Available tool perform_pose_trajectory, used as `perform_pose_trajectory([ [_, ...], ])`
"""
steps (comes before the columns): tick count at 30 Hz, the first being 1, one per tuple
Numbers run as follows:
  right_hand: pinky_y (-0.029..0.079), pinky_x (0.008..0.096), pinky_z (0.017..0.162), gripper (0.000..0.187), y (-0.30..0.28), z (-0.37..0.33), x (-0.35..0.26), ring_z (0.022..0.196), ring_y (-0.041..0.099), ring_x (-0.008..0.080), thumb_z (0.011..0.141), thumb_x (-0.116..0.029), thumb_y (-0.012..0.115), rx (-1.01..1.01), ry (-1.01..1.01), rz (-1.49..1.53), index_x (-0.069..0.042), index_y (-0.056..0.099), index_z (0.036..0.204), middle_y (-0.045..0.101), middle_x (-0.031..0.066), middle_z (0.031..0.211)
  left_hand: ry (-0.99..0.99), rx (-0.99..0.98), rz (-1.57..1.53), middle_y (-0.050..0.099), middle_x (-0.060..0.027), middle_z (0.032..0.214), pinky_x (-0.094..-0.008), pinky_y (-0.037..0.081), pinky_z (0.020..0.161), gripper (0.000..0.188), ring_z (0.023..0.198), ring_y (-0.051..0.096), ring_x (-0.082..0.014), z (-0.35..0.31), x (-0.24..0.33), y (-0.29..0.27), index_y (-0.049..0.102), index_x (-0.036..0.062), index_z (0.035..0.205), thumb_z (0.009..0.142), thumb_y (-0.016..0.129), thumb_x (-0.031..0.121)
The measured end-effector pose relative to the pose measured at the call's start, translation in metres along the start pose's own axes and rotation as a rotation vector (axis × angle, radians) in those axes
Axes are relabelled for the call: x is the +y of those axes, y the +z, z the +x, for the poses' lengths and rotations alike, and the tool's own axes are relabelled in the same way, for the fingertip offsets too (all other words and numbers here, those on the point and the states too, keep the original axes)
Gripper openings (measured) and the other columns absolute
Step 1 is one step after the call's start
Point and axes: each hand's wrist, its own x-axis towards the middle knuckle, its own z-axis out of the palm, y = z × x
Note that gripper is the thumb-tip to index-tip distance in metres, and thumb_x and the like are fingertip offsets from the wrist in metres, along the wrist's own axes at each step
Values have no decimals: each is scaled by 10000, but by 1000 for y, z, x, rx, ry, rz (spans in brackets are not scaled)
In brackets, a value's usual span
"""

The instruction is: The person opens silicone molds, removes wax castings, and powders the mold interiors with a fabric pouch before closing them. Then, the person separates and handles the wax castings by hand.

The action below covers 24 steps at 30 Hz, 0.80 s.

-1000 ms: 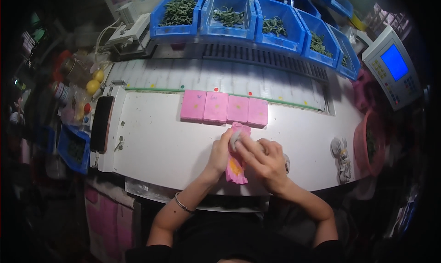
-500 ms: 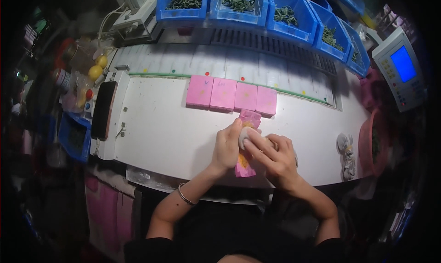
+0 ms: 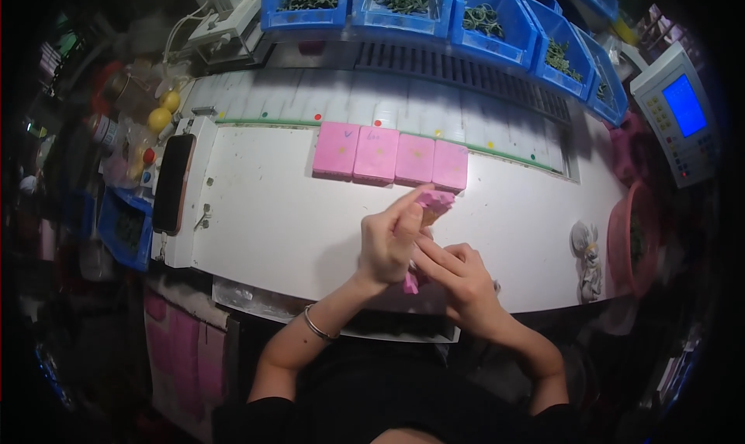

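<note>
In front of me my left hand (image 3: 386,246) is closed round a soft pink strip-like piece (image 3: 436,202), probably rubber, with a yellowish inner face. One end sticks out above the fingers and a bit shows below; its middle is hidden. My right hand (image 3: 469,281) presses against it from the right, fingers bent together. A scrap of white shows between the hands, too covered to name. Just beyond, several pink blocks (image 3: 376,155) stand side by side in a row on the white worktop (image 3: 272,211), some with pen marks on top.
Blue bins (image 3: 489,36) of small green pieces line the back. At left lie a phone (image 3: 174,184) and another blue bin (image 3: 124,230). On the right are a pale figurine-like object (image 3: 587,261), a pink basin (image 3: 630,250) and a control panel with a blue screen (image 3: 683,118).
The pink piece has tilted, its top end moving right. The round white object that showed under my right fingers is now mostly hidden. Both hands stay close together.
</note>
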Motion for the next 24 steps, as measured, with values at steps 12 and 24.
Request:
perform_pose_trajectory([
  [12,414,379,907,725,-1,4,14,1039,490,320,712,-57,707,128,187,175,-34,360,1349,455,188,1271,-211,-135,-99,625,-99,925,-253,502,639,547,680,585,-129,2,-3,-10,548,-33,1140,958,225,369],
  [24,456,263,733,264,5,19,4,803,569,152,746,-7,657,318,399,760,8,604,1005,584,97,852,-199,-473,-270,575,-29,841,-213,491,585,746,679,549,-74,2,21,-15,375,39,1345,815,558,530],
])
